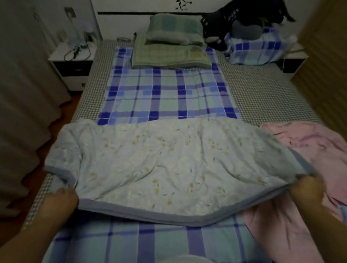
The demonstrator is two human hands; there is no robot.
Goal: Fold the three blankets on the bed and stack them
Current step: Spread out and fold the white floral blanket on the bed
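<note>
— Item: floral blanket (167, 166), mid-bed, doubled; left hand (65, 198) and right hand (306, 187) each pinching a near corner.

— Risk?

— Layers slipping askew; pink blanket (305, 155) just beside could snag underneath.

A: What is lying nearest on the bed (258, 91)?
B: The floral blanket (167, 166) is lying across it, the left hand (65, 199) gripping its near left corner, the right hand (306, 188) its near right corner.
A: And beside it?
B: A crumpled blanket (309, 155) is lying to its right. Behind, pillows (172, 33) are sitting at the headboard, a nightstand (72, 65) standing left of the bed.
</note>
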